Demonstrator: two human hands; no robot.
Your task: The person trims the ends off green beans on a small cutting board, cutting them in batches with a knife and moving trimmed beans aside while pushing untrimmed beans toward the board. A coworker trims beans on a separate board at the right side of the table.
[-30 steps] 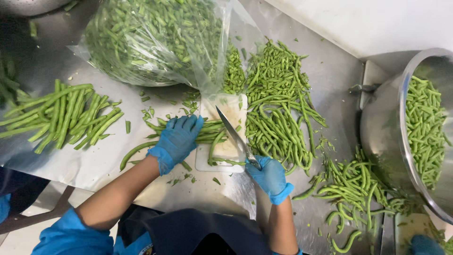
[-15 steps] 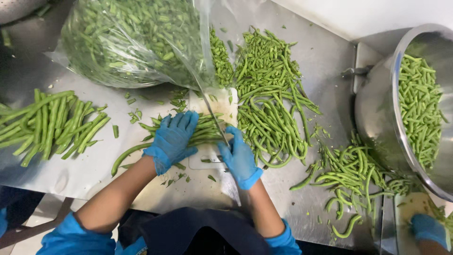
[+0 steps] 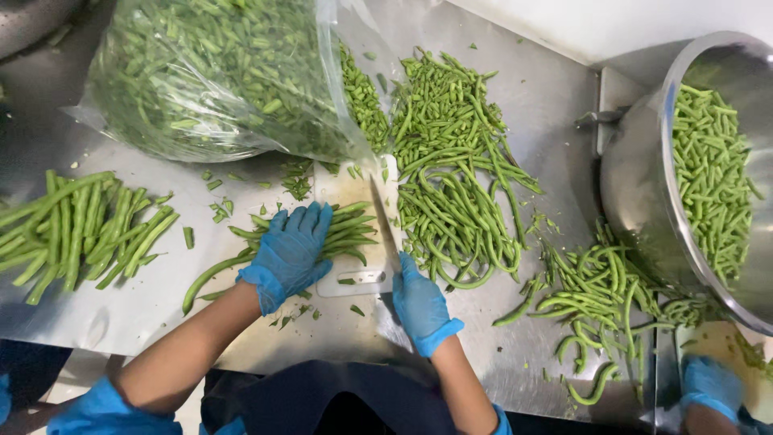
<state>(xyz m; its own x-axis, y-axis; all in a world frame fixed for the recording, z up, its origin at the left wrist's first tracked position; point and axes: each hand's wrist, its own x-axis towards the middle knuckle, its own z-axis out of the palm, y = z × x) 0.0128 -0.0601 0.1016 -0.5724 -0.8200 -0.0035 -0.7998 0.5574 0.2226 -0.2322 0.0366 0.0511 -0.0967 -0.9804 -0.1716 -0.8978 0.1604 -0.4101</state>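
Pressing a bunch of green beans (image 3: 348, 229) flat on the white cutting board (image 3: 354, 280) with open left hand (image 3: 291, 251), the person's right hand (image 3: 419, 304) grips a knife (image 3: 383, 221), seemingly trimming ends, needing a careful downward cut.

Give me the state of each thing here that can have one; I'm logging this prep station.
Clear plastic bag of green beans: open, lying on its side.
Bundle of long green beans: lying across the white cutting board, pinned by the left hand.
Steel-bladed knife: gripped in the right hand, blade down at the bean ends.
Large steel bowl: tilted, holding cut beans.
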